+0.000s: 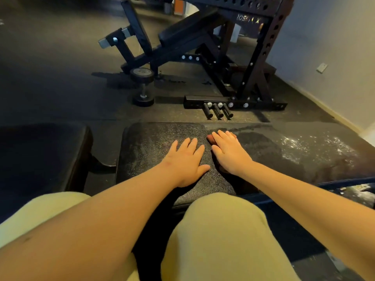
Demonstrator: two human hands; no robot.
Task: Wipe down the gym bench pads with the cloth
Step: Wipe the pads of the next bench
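Item 1: bench pad [154,142], wipe in progress. Left hand [185,161]: fingers [189,145] spread flat, bracing on pad. Right hand [229,153]: fingers straight, together, pressing cloth [210,137], reddish, mostly hidden beneath them, possibly folded. Glistening patch [308,145] right of fingers; next stroke likely there, steady pressure.

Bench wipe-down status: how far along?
Done: the long black textured bench pad shows a streaky sheen near the middle, likely wiped. In hand: the right hand presses a reddish-brown cloth flat on it; the left hand rests flat beside. Left: white speckled residue on the pad's right end, and the separate smooth black pad to the left shows no wipe marks.
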